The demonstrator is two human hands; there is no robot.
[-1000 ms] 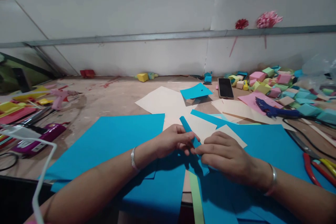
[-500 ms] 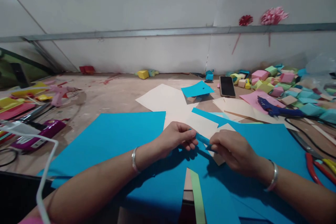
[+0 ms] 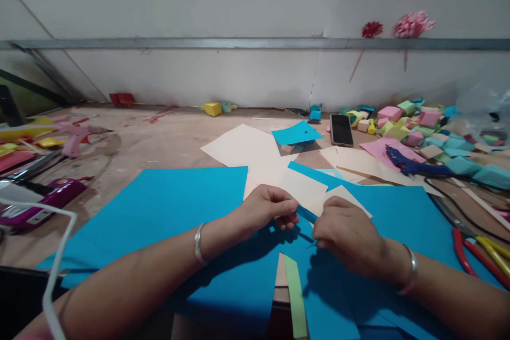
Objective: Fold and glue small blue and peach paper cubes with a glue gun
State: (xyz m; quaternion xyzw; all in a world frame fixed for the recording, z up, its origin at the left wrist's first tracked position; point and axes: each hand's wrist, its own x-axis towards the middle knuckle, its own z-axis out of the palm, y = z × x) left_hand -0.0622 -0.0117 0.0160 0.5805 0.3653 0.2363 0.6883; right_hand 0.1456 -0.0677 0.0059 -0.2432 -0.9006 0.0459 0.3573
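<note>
A narrow blue paper strip (image 3: 306,214) is pinched between both hands just above the table. My left hand (image 3: 266,209) grips its left end with closed fingers. My right hand (image 3: 346,235) holds the other end, fingers curled over it so most of the strip is hidden. Below the hands lie large blue paper sheets (image 3: 167,218) and cream sheets (image 3: 255,154). A light green strip (image 3: 295,295) rests near the front edge, below my hands.
A phone (image 3: 341,129) lies face up at the back. Coloured paper boxes (image 3: 414,127) pile up at the right. A blue glue gun (image 3: 410,166), red-handled scissors (image 3: 470,252) and cables sit right. At the left are a pink glue gun (image 3: 75,135), a purple device (image 3: 43,202) and coloured scraps.
The strip stood tilted upward a second ago; now it is lowered and held nearly level between both hands. The hands drew slightly apart. The view shifted a little downward.
</note>
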